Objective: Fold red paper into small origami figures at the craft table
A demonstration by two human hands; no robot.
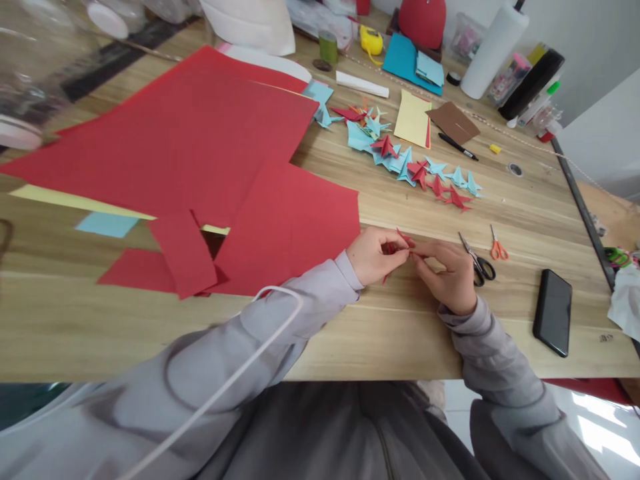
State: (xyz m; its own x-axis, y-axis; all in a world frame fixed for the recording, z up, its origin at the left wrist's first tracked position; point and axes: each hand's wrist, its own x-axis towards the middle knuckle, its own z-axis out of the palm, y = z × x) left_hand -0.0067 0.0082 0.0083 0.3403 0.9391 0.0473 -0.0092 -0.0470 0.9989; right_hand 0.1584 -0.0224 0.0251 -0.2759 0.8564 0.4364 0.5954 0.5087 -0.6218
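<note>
1. We hold the small red folded paper (403, 245) between both hands, low over the wooden table (400, 333), near its front edge.
2. Our left hand (374, 255) is closed on the left part of the paper, thumb and fingertips pinching it; a red tip sticks up just above the fingers.
3. Our right hand (448, 273) is closed on the right part of the same paper, the fingers curled over it and pressed toward the left hand. The two hands touch at the fingertips, with the paper lying between them and largely hidden.
4. Just right of the right hand lie the black-handled scissors (477, 262), almost touching it, and beyond them the orange-handled scissors (497, 245).
5. The black phone (553, 312) lies flat farther right, well apart from the hands.
6. Large red paper sheets (200, 147) cover the table to the left; their nearest edge lies just beside the left hand.
7. A row of folded red and blue paper figures (420, 170) lies beyond the hands, toward the far side of the table.
</note>
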